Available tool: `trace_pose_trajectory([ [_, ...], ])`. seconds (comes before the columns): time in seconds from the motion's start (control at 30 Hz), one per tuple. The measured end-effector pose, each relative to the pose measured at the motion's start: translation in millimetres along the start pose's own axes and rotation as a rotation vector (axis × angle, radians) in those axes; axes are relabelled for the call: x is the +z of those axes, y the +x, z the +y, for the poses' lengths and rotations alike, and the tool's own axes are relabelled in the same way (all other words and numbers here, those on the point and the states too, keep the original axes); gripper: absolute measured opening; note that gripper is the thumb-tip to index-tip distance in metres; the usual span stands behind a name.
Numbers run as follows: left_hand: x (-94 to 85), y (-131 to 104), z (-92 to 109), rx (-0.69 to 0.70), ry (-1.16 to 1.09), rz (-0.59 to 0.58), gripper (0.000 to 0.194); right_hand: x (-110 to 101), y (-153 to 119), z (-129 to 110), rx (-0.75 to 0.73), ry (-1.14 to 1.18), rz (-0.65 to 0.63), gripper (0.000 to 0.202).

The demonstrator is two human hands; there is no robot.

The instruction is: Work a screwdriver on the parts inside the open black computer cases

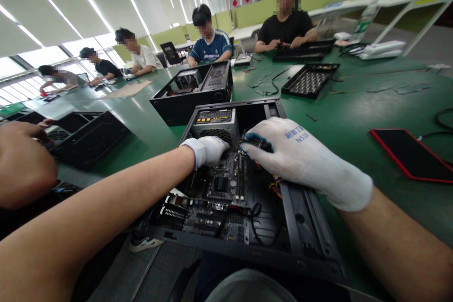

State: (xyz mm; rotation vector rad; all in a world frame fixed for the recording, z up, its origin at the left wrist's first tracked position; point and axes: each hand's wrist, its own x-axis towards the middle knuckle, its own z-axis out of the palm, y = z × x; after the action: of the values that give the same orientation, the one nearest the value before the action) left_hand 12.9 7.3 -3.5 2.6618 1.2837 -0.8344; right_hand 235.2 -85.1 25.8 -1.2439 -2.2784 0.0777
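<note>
An open black computer case (297, 217) lies on its side in front of me. Inside it are a motherboard (221, 184) and, at the far end, a grey power supply (215, 122). My left hand (211, 150), in a white glove, reaches in beside the power supply at the board's far edge; its fingertips are mostly hidden. My right hand (286, 148), gloved too, has thumb and fingers closed around a dark cable bundle (257, 140) over the case. Coloured wires (275, 188) show below that hand.
Another open computer case (193, 104) stands just beyond mine, and one more (92, 137) lies to the left by a co-worker's arm (26, 165). A red-edged tablet (412, 153) rests at right. A black panel (311, 80) lies behind. Several people sit around the green table (354, 108).
</note>
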Motion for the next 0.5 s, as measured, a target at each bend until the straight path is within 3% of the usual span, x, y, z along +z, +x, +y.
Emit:
trace_pose_trajectory([
  [0.5, -1.4, -0.2, 4.3, -0.035, 0.003, -0.058, 0.053, -3.1, 2.3, -2.0, 0.018, 0.010, -0.022, 0.036],
])
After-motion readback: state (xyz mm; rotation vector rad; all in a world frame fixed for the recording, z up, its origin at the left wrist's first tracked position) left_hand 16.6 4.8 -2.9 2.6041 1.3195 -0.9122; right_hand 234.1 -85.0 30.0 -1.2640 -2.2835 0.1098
